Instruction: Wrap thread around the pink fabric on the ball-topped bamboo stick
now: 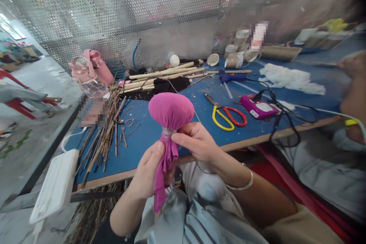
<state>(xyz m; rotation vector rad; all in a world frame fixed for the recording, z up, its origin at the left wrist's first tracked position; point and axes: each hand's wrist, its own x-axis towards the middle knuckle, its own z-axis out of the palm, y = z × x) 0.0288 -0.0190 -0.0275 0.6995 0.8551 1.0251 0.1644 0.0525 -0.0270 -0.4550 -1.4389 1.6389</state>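
Observation:
A bundle of magenta cloth (170, 110) stands upright in front of me, with a smooth, rounded, padded top and loose tails hanging below. Silvery wire (168, 131) is wound around its narrow neck. My left hand (150, 167) is closed around the gathered cloth under the neck, its thumb lying against the folds. At the right side of the neck, my right hand (197, 141) pinches with thumb and fingers beside the winding. A thin strand shows above and below that hand; the exact spot between its fingertips is hidden.
Scissors (223, 112) with yellow and red handles lie on the blue table (197, 131). Nearby are a glue gun (233, 77), a purple power box (259, 106) with cables, white fluff (291, 79), pale sticks (168, 73) and twigs (105, 133). Another person's arm (354, 87) is at right.

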